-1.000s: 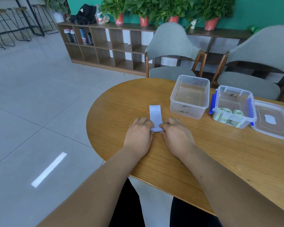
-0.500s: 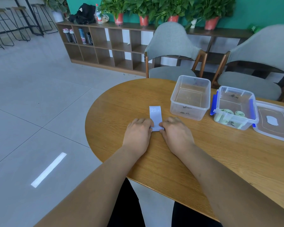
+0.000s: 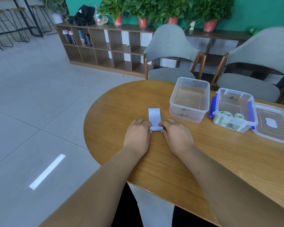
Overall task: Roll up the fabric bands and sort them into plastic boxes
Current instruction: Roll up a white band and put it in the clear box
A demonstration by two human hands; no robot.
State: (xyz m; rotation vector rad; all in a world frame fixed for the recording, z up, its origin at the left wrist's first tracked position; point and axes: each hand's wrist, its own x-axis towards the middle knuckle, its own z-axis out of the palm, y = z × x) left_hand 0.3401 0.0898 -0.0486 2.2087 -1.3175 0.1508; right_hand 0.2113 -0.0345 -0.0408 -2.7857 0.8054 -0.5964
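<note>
Both hands pinch the near, rolled end of a pale lilac fabric band (image 3: 154, 118) at the centre of the frame. The left hand (image 3: 138, 134) holds the roll's left end and the right hand (image 3: 176, 135) its right end, with knuckles up and fingers curled inward. The fingertips are tucked under the hands, so exactly how they press the roll cannot be seen, and the hands cover much of the roll itself.

The band lies on a round wooden table (image 3: 121, 104). Its unrolled part stretches flat toward the top of the frame and is printed in white with "20" and smaller, blurred letters.

Right of the band stands a clear plastic box (image 3: 187, 114) with handwriting on its front wall that is too small to read. Further right is a second clear box with blue clips (image 3: 233, 91). It holds pale green rolled bands (image 3: 239, 115), partly hidden behind a scrawled label. A clear lid (image 3: 274, 136) lies at the right edge, cut off by the frame.

Both forearms run out of the bottom of the frame.
</note>
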